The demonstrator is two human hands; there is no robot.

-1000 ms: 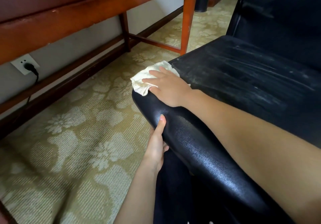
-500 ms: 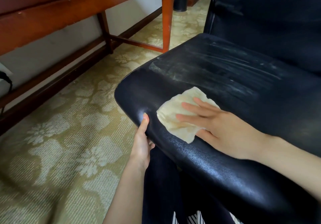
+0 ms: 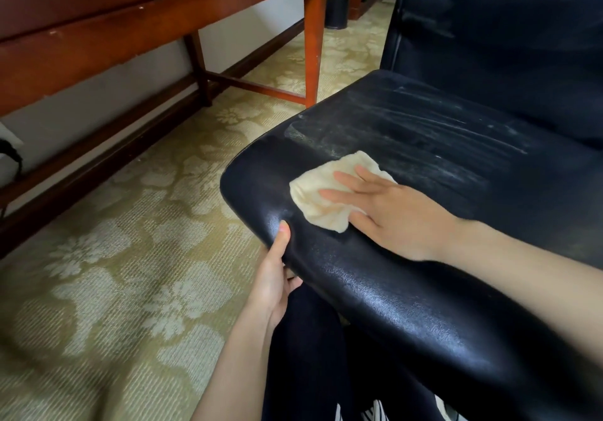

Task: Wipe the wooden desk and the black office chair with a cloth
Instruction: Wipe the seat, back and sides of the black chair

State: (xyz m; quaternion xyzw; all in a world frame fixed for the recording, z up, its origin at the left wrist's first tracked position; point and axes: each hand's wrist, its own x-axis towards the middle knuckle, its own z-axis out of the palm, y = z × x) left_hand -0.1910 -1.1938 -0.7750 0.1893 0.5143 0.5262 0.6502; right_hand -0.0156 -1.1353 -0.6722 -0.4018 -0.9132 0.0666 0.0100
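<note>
- While you look down, one patterned carpet (image 3: 107,290) spreads to the left of both your hands.
- One wooden desk (image 3: 98,38) stands far beyond your left hand, with three of its legs showing.
- One black office chair (image 3: 424,306) lies under your hands; pale streaks mark its seat just past your right fingertips.
- One cream cloth (image 3: 318,197) lies flat on the seat's front corner, under your right hand.
- Your right hand (image 3: 391,211) is spread, four fingers pressing the cloth down.
- Your left hand (image 3: 272,285) grips the seat's front edge, thumb up on the leather, fingers curled beneath out of view.
- One black bin (image 3: 338,7) stands well beyond both hands, past the desk leg.
</note>
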